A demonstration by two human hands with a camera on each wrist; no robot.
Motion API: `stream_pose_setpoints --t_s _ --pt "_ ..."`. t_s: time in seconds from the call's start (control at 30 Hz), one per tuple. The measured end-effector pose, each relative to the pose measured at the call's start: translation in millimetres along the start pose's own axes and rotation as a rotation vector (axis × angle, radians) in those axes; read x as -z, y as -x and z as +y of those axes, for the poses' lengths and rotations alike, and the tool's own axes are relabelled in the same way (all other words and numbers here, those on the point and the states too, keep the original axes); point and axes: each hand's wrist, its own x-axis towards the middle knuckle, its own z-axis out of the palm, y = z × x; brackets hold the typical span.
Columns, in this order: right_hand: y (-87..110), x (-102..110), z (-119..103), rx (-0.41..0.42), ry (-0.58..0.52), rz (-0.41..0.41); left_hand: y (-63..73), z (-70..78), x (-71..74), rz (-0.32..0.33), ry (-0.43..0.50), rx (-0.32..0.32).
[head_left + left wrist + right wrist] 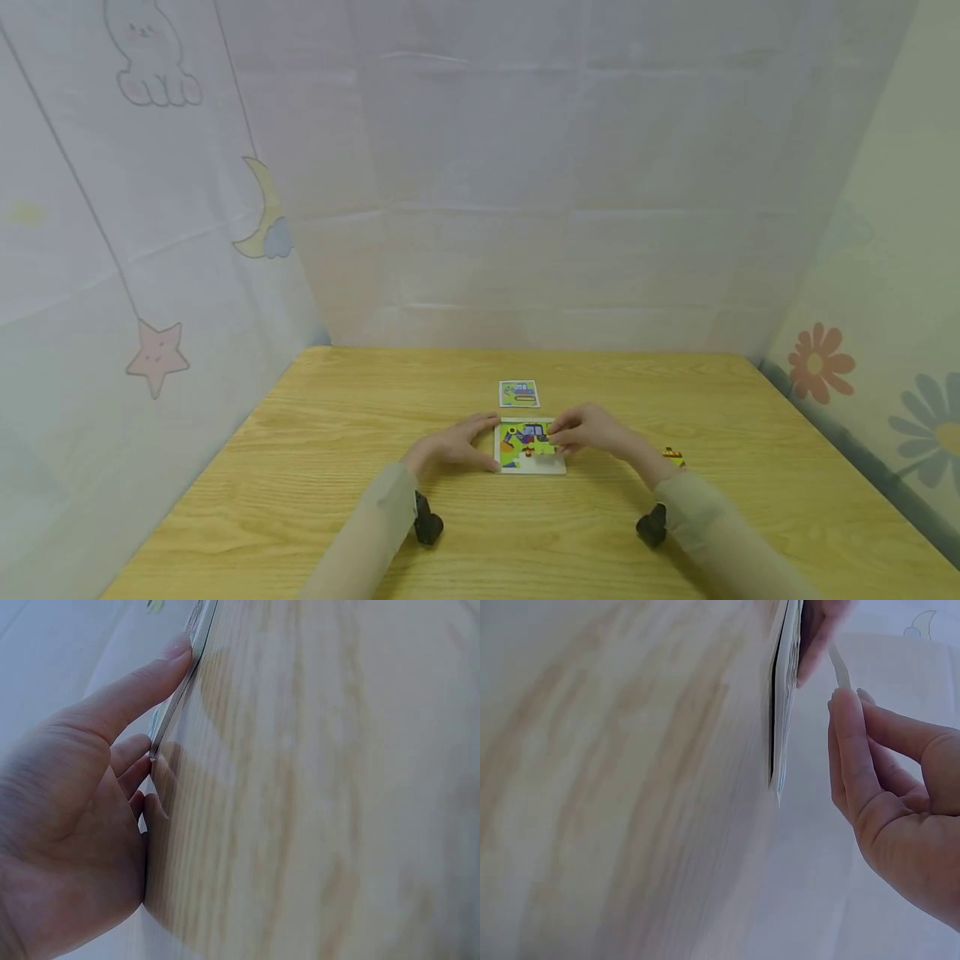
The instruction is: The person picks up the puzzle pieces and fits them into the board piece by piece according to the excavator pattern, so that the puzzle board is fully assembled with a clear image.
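Note:
A square jigsaw puzzle tray (pixel 553 470) with a white rim lies flat on the table, its digger picture partly filled in and its lower right part bare white. My left hand (pixel 453 442) rests beside the tray's left side, the thumb (pixel 161 675) against the rim and the other fingers extended near the far left corner. Over the tray's right side, my right hand (pixel 596 432) pinches a thin puzzle piece (pixel 841 669) between thumb and fingertips. That piece is edge-on and raised above the tray in the right wrist view, so its picture is hidden.
A small printed card (pixel 519 393) with a similar digger picture lies just beyond the tray. To the right, near my right forearm, lies a loose red-and-yellow puzzle piece (pixel 674 457). Pale printed curtains (pixel 480 250) hang behind and beside the wooden table (pixel 300 517).

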Motion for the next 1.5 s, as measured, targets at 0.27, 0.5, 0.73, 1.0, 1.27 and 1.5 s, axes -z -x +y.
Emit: stream_pose_setpoints --t_s 0.27,0.5,0.73,1.0,1.27,1.5 --pt "-8.3 -11 -6 -0.024 -0.014 -0.020 1.1 1.1 -0.8 0.002 -0.004 0.009" --pt "-11.3 -17 -10 0.002 0.010 -0.047 0.8 1.5 -0.3 0.003 0.001 -0.001" --pt "-13.2 -22 -12 -0.038 0.049 -0.063 -0.8 -1.1 -1.4 0.004 0.018 0.016" --pt "-14.4 -24 -13 -0.065 0.069 -0.083 -2.8 -3.7 -2.0 0.006 0.029 0.019" --pt "-14.6 -28 -15 -0.086 0.099 -0.055 -1.5 -2.4 -2.1 0.007 0.039 0.022" --pt "-17.4 -33 -13 -0.092 0.138 -0.037 2.4 1.4 -1.2 0.005 0.048 0.016"
